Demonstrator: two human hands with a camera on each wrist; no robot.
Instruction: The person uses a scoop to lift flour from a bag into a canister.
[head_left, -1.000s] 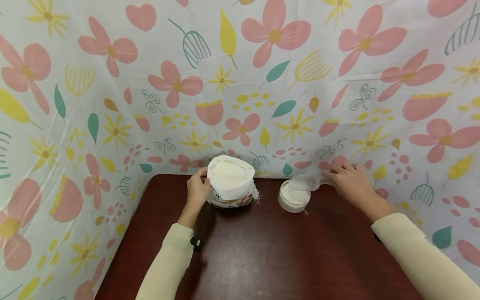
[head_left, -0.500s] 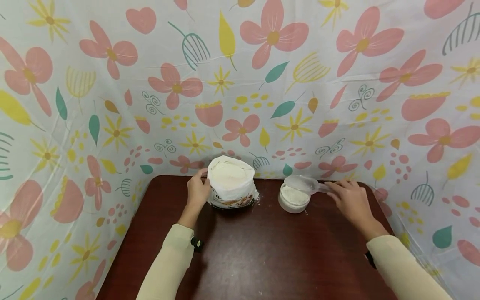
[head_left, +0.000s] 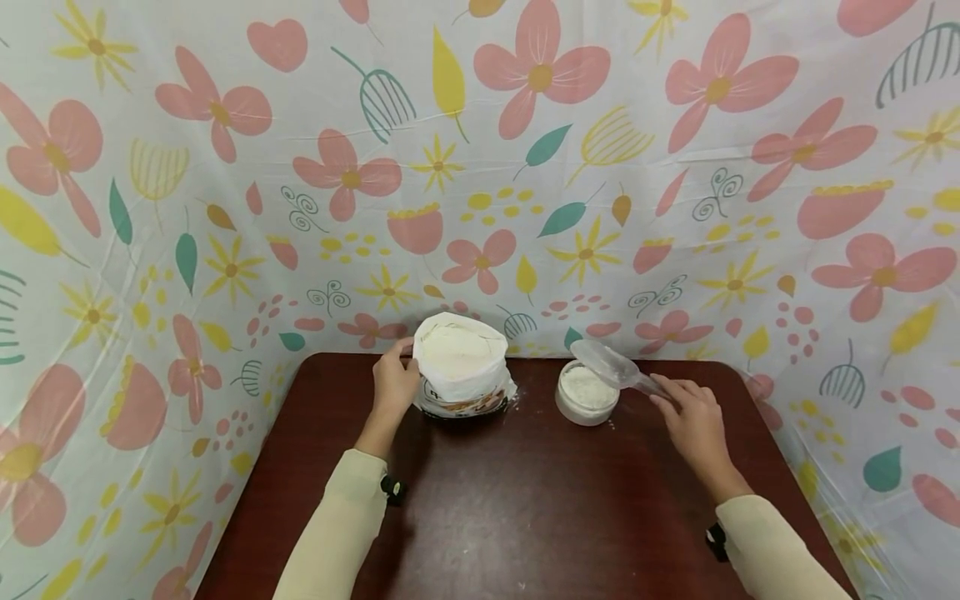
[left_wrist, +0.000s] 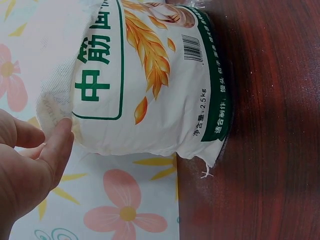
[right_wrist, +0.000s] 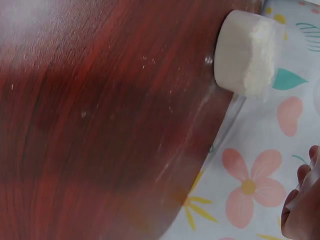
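Observation:
A white flour bag [head_left: 459, 388], its top wide and full of pale flour, stands at the back left of the table. My left hand [head_left: 395, 385] pinches the bag's rim at its left side; in the left wrist view the fingers [left_wrist: 59, 142] lie against the folded edge. To the right is a clear round tub [head_left: 585, 414] heaped with flour [head_left: 588, 388]. My right hand [head_left: 693, 423] grips the handle of a clear plastic scoop [head_left: 603, 362], whose bowl is held tilted above the tub. In the right wrist view only part of that hand [right_wrist: 302, 205] shows.
The dark red wooden table [head_left: 510, 517] ends against a flowered cloth [head_left: 480, 167] at the back and sides. Flour specks lie beside the bag and near the tub. A dark band [head_left: 716, 540] sits at the right wrist.
The scoop has swung from low over the flour to a raised tilt above the tub. My right hand has come down and nearer. My left hand and the bag stay put.

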